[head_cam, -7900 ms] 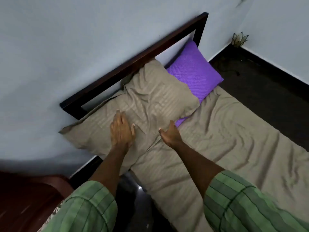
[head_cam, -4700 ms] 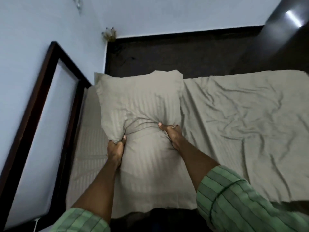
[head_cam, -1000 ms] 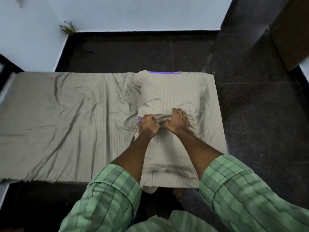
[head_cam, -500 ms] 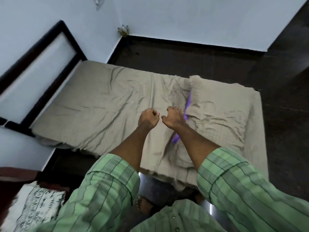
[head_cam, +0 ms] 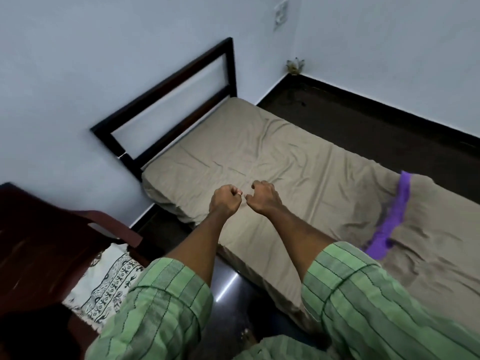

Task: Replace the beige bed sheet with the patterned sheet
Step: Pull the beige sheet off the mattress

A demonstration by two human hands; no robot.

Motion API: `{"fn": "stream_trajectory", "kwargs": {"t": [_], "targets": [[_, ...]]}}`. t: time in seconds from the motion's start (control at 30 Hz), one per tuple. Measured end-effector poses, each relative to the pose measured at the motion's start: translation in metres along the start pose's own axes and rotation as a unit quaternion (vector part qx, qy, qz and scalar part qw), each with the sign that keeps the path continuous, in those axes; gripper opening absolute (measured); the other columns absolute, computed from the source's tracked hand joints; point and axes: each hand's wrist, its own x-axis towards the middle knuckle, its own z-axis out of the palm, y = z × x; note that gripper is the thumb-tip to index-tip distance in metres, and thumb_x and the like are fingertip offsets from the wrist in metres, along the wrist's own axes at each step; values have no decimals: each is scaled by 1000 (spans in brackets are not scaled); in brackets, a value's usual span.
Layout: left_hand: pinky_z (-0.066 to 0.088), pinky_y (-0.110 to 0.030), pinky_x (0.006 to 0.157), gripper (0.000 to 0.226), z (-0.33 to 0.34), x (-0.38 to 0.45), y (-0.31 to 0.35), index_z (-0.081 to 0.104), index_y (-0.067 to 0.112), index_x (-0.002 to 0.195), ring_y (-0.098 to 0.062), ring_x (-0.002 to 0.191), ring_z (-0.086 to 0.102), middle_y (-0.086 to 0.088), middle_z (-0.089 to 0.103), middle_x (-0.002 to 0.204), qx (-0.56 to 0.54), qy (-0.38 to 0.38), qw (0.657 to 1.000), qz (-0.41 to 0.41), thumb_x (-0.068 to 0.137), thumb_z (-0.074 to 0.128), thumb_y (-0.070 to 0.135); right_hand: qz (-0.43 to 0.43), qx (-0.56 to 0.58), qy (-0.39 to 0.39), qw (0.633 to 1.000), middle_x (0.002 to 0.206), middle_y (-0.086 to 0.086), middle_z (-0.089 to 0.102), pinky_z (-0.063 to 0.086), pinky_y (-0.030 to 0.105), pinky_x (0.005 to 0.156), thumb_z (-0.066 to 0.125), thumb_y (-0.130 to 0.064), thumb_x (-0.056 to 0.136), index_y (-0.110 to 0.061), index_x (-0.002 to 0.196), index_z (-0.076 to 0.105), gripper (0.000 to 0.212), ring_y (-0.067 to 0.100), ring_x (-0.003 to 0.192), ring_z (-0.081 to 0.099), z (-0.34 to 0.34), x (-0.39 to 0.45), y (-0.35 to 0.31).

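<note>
I no longer grip the pillows — both now lie at the foot end, the purple one peeking from under the beige one, and the head end of the sheet by the headboard is bare. My left hand and right hand are off them, curled into empty fists above the sheet. The patterned sheet on the chair has come into view.

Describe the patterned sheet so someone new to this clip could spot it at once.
Start at the dark headboard against the wall, then drop to the reddish-brown chair at lower left. The patterned sheet lies folded on its seat: white with black printed motifs, unlike the plain beige sheet on the bed.
</note>
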Motion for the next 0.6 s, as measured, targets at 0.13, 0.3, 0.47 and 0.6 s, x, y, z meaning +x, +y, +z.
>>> {"fn": "stream_trajectory", "kwargs": {"t": [0.13, 0.3, 0.47, 0.6], "targets": [[56, -34, 82, 14, -36, 50, -36, 73, 25, 89, -19, 91, 68, 10, 75, 96, -19, 43, 999, -28, 89, 60, 29, -42, -24, -29, 998, 140, 15, 52, 42, 44, 108, 60, -41, 96, -12, 133, 56, 48, 35, 134, 44, 23, 64, -56], [50, -29, 75, 15, -69, 114, -83, 71, 24, 85, -20, 90, 67, 8, 73, 93, -33, 81, 993, -79, 93, 63, 33, -96, -52, -66, 992, 140, 16, 53, 42, 44, 107, 60, -38, 96, -12, 135, 56, 47, 35, 134, 44, 50, 141, -124], [41, -25, 68, 21, -104, 169, -135, 63, 29, 73, -21, 82, 67, 7, 70, 81, -74, 110, 982, -135, 93, 63, 33, -139, -80, -104, 982, 139, 14, 53, 44, 46, 105, 59, -39, 97, -13, 134, 57, 46, 34, 133, 44, 89, 202, -186], [44, -26, 73, 19, -127, 218, -180, 63, 28, 74, -18, 86, 66, 9, 71, 88, -97, 109, 972, -184, 93, 62, 27, -159, -100, -131, 973, 137, 14, 54, 44, 45, 104, 59, -40, 98, -13, 133, 58, 44, 34, 132, 45, 134, 250, -225]]}}
